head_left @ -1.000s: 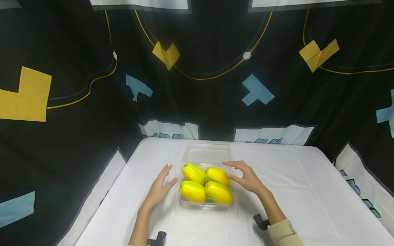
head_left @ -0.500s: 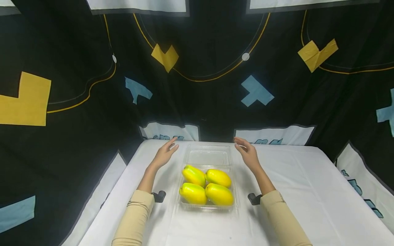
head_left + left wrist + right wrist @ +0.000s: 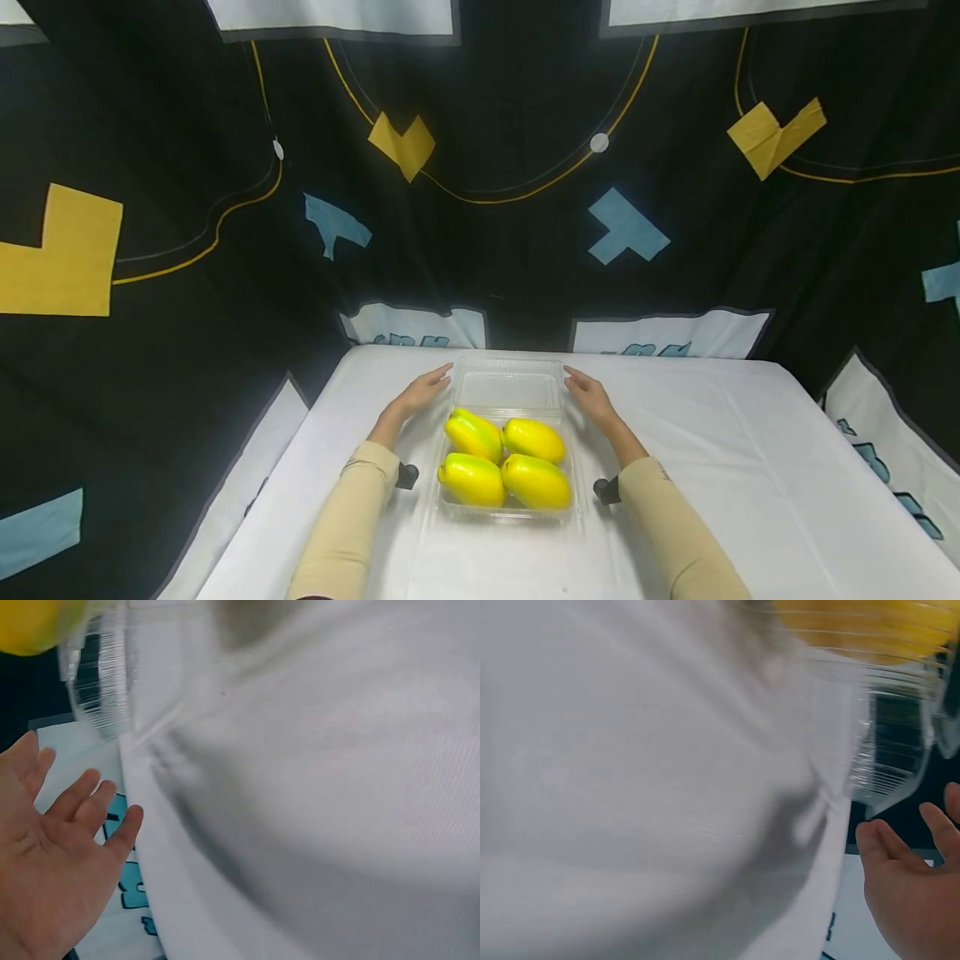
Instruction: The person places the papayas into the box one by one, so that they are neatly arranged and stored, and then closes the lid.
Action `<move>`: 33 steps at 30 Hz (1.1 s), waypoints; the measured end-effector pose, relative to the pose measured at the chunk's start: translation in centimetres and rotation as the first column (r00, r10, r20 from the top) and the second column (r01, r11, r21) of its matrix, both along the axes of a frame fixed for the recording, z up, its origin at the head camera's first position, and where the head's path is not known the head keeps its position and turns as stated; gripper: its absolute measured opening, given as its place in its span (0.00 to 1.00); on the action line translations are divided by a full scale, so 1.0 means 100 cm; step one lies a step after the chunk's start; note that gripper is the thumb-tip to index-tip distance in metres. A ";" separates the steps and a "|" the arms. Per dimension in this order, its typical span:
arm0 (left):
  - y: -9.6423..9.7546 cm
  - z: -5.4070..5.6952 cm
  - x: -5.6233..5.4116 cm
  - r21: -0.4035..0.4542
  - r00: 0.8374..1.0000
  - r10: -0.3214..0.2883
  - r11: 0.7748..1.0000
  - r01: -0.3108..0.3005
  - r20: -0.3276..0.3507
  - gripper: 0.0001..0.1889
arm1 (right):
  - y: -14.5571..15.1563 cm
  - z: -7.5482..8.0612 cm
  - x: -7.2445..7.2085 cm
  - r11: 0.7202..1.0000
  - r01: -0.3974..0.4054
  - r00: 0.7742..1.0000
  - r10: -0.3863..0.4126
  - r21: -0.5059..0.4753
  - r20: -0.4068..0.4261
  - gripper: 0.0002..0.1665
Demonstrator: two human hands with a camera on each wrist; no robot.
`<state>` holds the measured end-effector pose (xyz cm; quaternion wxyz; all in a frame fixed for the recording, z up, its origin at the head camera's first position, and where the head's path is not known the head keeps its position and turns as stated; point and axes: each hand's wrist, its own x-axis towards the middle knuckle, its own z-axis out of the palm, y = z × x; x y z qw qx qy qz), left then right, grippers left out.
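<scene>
A clear plastic clamshell box [image 3: 510,513] lies on the table with its lid [image 3: 508,388] folded back, away from me. Several yellow-green mangoes [image 3: 533,440] sit inside in two rows. At the lid's left side is my left hand [image 3: 420,395], fingers extended and nothing held. My right hand [image 3: 594,400] mirrors it at the lid's right side, also without a thing in it. In the left wrist view, the left hand [image 3: 64,851] has loosely spread fingers beside the lid. The right wrist view has the right hand's [image 3: 915,881] fingertips close to the lid's corner; contact is unclear.
A white cloth covers the table [image 3: 690,467]. Behind it hangs a black curtain [image 3: 510,258] with yellow and blue patches. Dark wrist mounts [image 3: 407,476] stick out from both beige sleeves.
Both hands have left the mangoes' sides and reached forward past the box, then come down and inward to the lid's two sides. Box and mangoes stay in place.
</scene>
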<state>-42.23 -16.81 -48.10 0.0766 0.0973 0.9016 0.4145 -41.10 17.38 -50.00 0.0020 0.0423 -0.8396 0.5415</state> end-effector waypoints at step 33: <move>0.007 0.021 -0.005 0.045 0.983 0.007 0.999 0.001 -0.185 0.25 | -0.008 0.018 0.004 0.980 0.108 0.913 -0.032 0.165 -0.407 0.30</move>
